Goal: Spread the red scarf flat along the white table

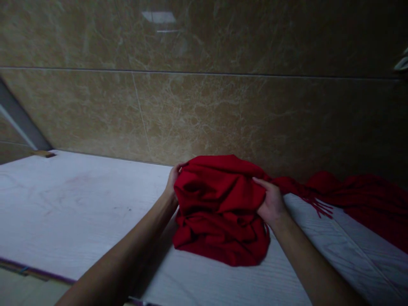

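A crumpled red scarf [219, 204] lies bunched on the white wood-grain tabletop [95, 204], close to the wall. My left hand [174, 180] grips its left side, with most of the fingers hidden behind the cloth. On the opposite side, my right hand [269, 199] holds the cloth, thumb lying on top and fingers tucked beneath. Folds of fabric rise between both hands, while the lower layers rest on the table. From the bundle's far right, more red cloth runs along the wall, with a fringe [318, 207] showing.
A brown marbled tile wall [191, 110] stands along the table's back edge. More red fabric [376, 199] spreads over the right side. At the far left are a grey metal post [24, 114] and a small brown block [44, 153]. The table's front edge shows at lower left.
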`<state>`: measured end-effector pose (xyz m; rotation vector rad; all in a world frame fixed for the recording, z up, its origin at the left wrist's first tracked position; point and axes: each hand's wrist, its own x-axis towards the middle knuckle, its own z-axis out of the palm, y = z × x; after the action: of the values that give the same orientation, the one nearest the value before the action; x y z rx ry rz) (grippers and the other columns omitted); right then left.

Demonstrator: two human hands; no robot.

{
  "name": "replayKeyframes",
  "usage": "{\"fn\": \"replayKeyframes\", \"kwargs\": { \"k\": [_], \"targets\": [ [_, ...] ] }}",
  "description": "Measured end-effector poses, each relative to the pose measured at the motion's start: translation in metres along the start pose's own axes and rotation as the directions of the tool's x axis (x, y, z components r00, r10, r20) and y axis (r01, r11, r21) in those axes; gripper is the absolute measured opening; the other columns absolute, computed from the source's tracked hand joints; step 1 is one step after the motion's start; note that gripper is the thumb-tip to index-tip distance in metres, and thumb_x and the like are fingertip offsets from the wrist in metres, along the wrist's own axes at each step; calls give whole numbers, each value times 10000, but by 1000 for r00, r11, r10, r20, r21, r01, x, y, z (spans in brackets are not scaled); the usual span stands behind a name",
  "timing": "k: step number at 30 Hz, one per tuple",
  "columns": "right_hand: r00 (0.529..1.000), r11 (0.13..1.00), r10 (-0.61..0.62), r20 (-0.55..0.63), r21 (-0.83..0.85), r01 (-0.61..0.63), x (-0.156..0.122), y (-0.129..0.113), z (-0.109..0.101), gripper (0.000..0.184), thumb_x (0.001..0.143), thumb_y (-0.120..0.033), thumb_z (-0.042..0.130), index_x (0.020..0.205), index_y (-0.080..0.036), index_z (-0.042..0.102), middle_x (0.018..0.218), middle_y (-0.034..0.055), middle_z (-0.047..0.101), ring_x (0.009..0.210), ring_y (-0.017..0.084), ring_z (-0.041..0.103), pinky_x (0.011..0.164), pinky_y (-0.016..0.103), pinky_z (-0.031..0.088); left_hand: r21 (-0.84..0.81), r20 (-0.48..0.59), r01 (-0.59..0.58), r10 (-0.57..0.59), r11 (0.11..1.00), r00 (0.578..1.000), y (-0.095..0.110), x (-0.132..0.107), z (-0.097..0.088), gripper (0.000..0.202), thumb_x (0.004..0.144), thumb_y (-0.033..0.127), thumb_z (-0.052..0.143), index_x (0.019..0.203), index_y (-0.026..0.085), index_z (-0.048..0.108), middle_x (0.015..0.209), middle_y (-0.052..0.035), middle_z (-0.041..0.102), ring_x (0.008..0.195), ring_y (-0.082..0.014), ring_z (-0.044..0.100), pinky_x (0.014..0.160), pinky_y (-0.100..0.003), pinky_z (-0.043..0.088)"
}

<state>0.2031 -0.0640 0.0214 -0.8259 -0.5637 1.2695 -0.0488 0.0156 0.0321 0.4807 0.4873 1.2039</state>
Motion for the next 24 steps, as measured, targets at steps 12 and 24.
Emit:
{"fn": "replayKeyframes", "kwargs": {
  "k": [12,24],
  "targets": [
    [995,986,-40,-97,159,56,-24,-27,23,403,818,-153,604,1179,-250,751,981,43,820,1208,268,722,1142,506,531,120,206,387,-405,914,891,-9,-10,9,583,1026,578,496,1213,75,723,1031,-149,810,1022,-324,777,1030,-433,552],
    [999,999,3,39,-44,-1,-24,-13,7,266,807,-223,643,1026,-233,792,1005,56,820,1221,309,715,1121,551,529,367,287,393,-504,843,814,-43,-29,15,402,951,424,716,1209,119,758,1069,-133,808,993,-286,776,999,-393,562]
  ]
}}
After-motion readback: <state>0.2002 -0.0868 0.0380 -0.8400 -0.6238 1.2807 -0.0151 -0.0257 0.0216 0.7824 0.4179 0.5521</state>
